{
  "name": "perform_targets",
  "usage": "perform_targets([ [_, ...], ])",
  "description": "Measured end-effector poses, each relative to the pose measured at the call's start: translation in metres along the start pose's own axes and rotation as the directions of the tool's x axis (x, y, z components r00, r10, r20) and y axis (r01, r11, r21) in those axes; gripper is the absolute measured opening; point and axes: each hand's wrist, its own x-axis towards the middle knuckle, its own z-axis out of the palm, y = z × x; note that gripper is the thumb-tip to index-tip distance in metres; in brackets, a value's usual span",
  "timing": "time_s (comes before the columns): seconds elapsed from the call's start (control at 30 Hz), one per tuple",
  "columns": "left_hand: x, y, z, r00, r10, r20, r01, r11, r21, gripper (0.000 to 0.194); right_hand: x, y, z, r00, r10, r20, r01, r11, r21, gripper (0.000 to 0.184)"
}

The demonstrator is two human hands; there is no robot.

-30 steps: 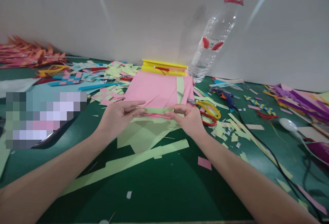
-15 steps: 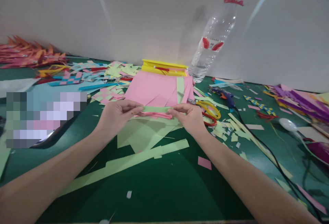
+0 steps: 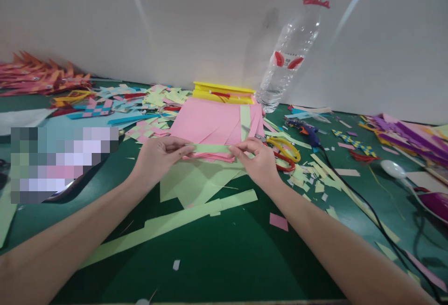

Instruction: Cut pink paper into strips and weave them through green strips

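A light green paper strip [image 3: 211,148] is stretched between my hands above the green table [image 3: 224,258], with pink strips [image 3: 213,157] just under it. My left hand [image 3: 159,156] pinches its left end with thumb and fingers closed. On the other end, my right hand [image 3: 257,160] pinches the strip, fingers bent over it. Beneath the hands lie light green sheets [image 3: 196,181] and a long green offcut [image 3: 168,223]. Pink paper sheets [image 3: 213,121] lie just beyond the hands.
Yellow-and-red scissors [image 3: 285,152] lie right of my right hand. A clear plastic bottle [image 3: 290,53] leans on the wall. A yellow box [image 3: 224,92], a glue gun [image 3: 304,128] with black cable, woven scraps [image 3: 105,104] and purple strips [image 3: 409,137] surround the spot.
Both hands stay on the green strip. My right hand's fingers have shifted slightly along its right end and curled more over it.
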Motion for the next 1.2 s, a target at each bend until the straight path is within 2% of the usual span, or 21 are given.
perform_targets([
  [0.07, 0.001, -0.002, 0.001, 0.994, 0.106, -0.009, -0.106, 0.994, 0.028, 0.037, 0.001, 0.002, 0.001, 0.997, -0.073, -0.007, 0.072, 0.994, -0.076, 0.026],
  [0.13, 0.0, -0.002, 0.001, 0.951, 0.305, -0.054, -0.294, 0.944, 0.149, 0.045, 0.002, 0.004, 0.001, 0.998, -0.059, -0.028, 0.056, 0.992, -0.117, 0.027],
  [0.2, -0.002, 0.0, 0.002, 0.848, 0.529, -0.039, -0.491, 0.809, 0.323, 0.038, 0.003, 0.006, 0.001, 0.997, 0.016, -0.078, -0.027, 0.99, -0.138, 0.026],
  [0.27, -0.006, 0.002, 0.003, 0.734, 0.67, 0.11, -0.653, 0.653, 0.383, 0.025, 0.004, 0.009, 0.001, 0.99, 0.098, -0.106, -0.113, 0.982, -0.152, 0.025],
  [0.33, -0.009, 0.004, 0.004, 0.629, 0.707, 0.325, -0.778, 0.565, 0.275, 0.019, 0.005, 0.012, 0.001, 0.983, 0.163, -0.082, -0.175, 0.968, -0.178, 0.024],
  [0.4, -0.012, 0.005, 0.005, 0.525, 0.677, 0.516, -0.83, 0.542, 0.134, 0.021, 0.006, 0.014, 0.002, 0.978, 0.2, -0.058, -0.208, 0.956, -0.208, 0.023],
  [0.43, -0.014, 0.006, 0.005, 0.485, 0.649, 0.587, -0.835, 0.543, 0.091, 0.025, 0.006, 0.014, 0.003, 0.977, 0.205, -0.067, -0.214, 0.952, -0.219, 0.022],
  [0.5, -0.015, 0.006, 0.007, 0.439, 0.592, 0.676, -0.832, 0.552, 0.057, 0.036, 0.006, 0.014, 0.004, 0.977, 0.187, -0.106, -0.206, 0.952, -0.224, 0.02],
  [0.57, -0.016, 0.006, 0.007, 0.424, 0.552, 0.718, -0.825, 0.563, 0.054, 0.042, 0.005, 0.013, 0.004, 0.979, 0.151, -0.134, -0.178, 0.959, -0.22, 0.016],
  [0.67, -0.017, 0.006, 0.008, 0.413, 0.52, 0.747, -0.81, 0.586, 0.04, 0.038, 0.004, 0.011, 0.004, 0.986, 0.099, -0.132, -0.127, 0.965, -0.228, 0.011],
  [0.87, -0.017, 0.004, 0.011, 0.43, 0.519, 0.738, -0.754, 0.657, -0.023, 0.026, 0.001, 0.012, 0.005, 0.994, 0.041, -0.106, -0.065, 0.97, -0.233, 0.001],
  [0.97, -0.016, 0.005, 0.011, 0.452, 0.528, 0.719, -0.706, 0.704, -0.073, 0.019, 0.0, 0.012, 0.005, 0.993, -0.005, -0.118, -0.02, 0.977, -0.212, 0.002],
  [1.1, -0.017, 0.009, 0.009, 0.511, 0.482, 0.712, -0.612, 0.785, -0.092, 0.008, -0.002, 0.005, 0.002, 0.987, -0.135, -0.086, 0.117, 0.975, -0.188, 0.002],
  [1.2, -0.018, 0.011, 0.009, 0.631, 0.456, 0.628, -0.52, 0.849, -0.095, 0.022, -0.005, -0.002, 0.0, 0.952, -0.302, 0.046, 0.306, 0.938, -0.161, 0.008],
])
